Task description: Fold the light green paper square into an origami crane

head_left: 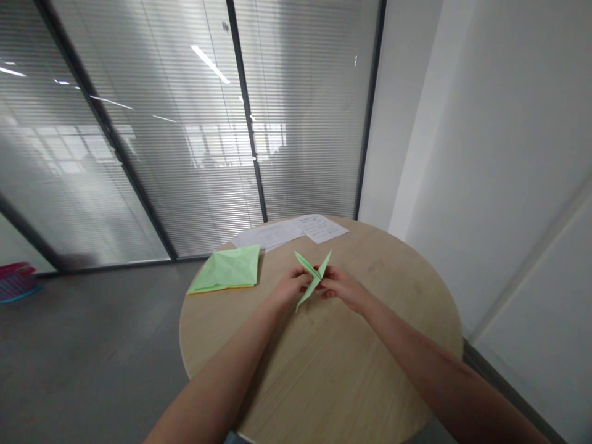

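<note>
A folded light green paper [315,279] with several pointed arms is held up over the middle of the round wooden table [324,370]. My left hand [291,285] closes on it from the left, its fingertips partly behind the paper. From the right, my right hand [341,287] grips the same paper with its fingers bent. One narrow arm of the paper points down toward me, and two others point up and apart. A stack of green paper [229,269] with a yellow edge lies on the table to the left of my left hand.
White sheets [272,234], one a printed page [322,228], lie at the table's far edge. Beyond stands a glass partition with blinds [198,123]. A white wall [499,154] is on the right. A pink and blue basket [17,282] is on the floor at far left.
</note>
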### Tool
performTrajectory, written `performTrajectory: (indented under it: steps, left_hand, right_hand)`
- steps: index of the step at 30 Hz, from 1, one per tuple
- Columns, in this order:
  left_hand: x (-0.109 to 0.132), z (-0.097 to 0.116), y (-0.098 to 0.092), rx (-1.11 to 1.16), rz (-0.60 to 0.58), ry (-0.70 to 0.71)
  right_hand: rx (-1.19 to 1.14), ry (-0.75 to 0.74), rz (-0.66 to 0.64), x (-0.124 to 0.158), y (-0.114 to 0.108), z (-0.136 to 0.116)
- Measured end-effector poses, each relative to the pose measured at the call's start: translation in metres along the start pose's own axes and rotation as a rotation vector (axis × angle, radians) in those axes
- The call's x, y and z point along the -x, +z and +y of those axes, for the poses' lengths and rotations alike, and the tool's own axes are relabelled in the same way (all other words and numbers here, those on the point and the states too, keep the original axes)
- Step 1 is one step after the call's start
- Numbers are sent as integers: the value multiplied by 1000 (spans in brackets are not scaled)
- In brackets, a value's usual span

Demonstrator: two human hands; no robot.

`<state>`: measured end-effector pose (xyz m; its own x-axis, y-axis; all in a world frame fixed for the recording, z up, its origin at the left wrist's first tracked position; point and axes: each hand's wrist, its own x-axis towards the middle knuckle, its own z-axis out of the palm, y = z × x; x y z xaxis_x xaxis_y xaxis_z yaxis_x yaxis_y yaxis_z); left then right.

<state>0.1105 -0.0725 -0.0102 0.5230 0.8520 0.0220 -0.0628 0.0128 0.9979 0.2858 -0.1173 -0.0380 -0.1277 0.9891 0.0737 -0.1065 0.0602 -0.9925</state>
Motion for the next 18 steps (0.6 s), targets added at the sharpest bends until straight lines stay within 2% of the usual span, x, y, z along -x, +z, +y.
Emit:
performTrajectory:
  steps: [6,12,18]
  left_hand:
    - [-8,-10,-8,-83,-10,99]
    - [-14,-12,-15,-194,1,101]
    - [-14,-12,-12,-243,40,131]
  right_hand:
    - [13,-22,77,-2,-3,0]
    - [-3,-47,28,0,-1,-3]
    - [44,-40,118,-6,-5,5]
